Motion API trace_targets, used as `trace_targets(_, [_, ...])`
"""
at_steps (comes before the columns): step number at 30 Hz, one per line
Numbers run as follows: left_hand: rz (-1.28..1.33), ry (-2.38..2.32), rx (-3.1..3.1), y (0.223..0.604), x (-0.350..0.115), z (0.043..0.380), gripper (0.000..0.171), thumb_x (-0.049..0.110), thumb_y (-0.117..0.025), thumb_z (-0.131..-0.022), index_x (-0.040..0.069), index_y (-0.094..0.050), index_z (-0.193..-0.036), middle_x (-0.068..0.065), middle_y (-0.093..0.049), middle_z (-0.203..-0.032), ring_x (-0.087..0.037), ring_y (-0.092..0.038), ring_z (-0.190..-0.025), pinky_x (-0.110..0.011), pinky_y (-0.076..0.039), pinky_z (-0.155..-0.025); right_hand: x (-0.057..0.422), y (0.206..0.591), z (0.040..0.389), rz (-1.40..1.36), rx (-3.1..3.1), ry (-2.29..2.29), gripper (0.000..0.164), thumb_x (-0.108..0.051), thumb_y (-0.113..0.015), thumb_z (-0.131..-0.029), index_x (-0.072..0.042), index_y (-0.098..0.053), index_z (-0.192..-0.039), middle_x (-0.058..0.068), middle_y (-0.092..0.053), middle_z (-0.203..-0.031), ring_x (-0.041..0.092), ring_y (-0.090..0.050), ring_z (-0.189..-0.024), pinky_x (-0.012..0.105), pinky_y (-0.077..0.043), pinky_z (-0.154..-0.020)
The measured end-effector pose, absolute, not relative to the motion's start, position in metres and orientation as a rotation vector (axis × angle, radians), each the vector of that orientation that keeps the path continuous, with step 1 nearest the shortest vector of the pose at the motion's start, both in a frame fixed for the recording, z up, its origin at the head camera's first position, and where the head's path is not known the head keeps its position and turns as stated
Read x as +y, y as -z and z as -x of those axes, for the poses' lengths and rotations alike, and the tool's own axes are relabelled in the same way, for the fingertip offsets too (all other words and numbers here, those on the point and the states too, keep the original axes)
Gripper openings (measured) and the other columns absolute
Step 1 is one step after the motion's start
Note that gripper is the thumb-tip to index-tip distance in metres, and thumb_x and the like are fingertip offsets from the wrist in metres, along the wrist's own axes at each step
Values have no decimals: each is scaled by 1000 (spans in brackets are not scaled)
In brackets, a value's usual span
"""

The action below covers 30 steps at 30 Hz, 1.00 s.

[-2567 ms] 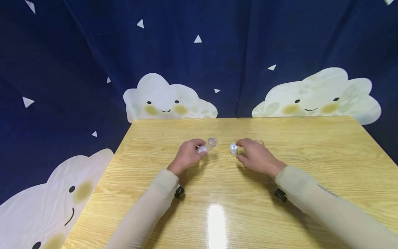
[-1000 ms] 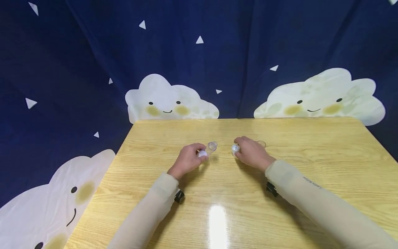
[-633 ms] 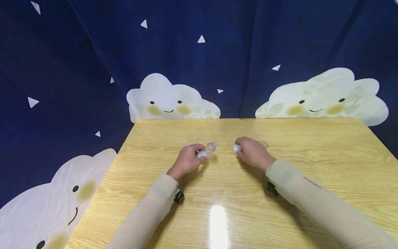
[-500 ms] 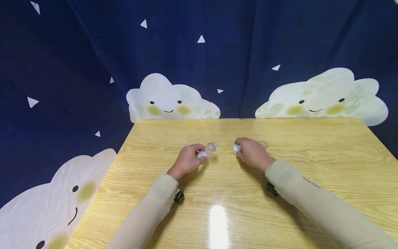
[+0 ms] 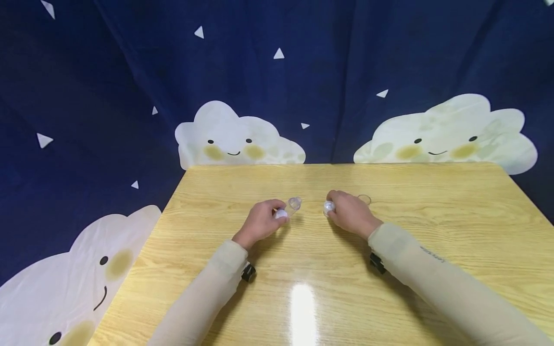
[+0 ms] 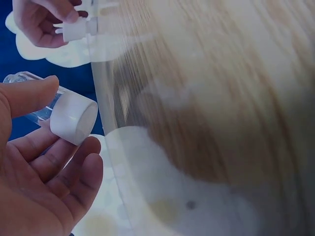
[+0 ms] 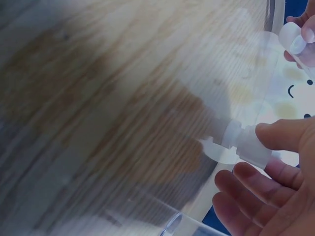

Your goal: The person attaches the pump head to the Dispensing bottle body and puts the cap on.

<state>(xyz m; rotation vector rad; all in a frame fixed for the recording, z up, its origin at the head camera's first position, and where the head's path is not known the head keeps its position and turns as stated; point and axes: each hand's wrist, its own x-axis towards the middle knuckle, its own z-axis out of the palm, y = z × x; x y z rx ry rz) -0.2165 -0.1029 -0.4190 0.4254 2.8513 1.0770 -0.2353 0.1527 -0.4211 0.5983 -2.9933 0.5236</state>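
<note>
We saw the L hand (image 5: 261,220) pinching a clear tube (image 5: 295,204) w/ a white cap (image 6: 75,118): thumb on the tube's side, other fingers loosely bent. The tube tilted over the table (image 5: 320,259), clear end pointing right. Across a gap, the R hand (image 5: 351,212) gripped a small white piece (image 5: 329,206) btwn thumb & fingertip, remaining fingers half curled. We couldn't tell if the piece's foot touched the table or hung just above it. Just past the R hand we noted a thin clear rim (image 5: 364,196), part hidden. Vs. 2.6 s earlier, L hand held approx. the same pos.; R fingers had been spread beside the piece, now pinched it. On the R sleeve (image 5: 450,281) we found dark lettering, too small to read.
</note>
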Motion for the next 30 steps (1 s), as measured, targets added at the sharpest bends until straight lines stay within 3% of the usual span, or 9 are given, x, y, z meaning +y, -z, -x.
trace_targets(22, [-433,-1119,2813,418,-98,215,40,18,-73,-87,3,-67,-123,-12,-72,-111,-19,-65,-86,-26,-53,-70,159,417,222,-647,-2924,-613,25,-13,-68,-88,-2,-62,-110,12,-70,-97,21,-63,-77,40,-54,-68])
trace_targets(30, [-440,-1119,2811,417,-97,217,41,18,-73,-88,2,-66,-125,-13,-72,-115,-21,-67,-91,-29,-55,-75,170,414,217,-627,-2927,-642,29,-17,-66,-90,-3,-62,-115,10,-70,-101,17,-62,-77,38,-54,-69])
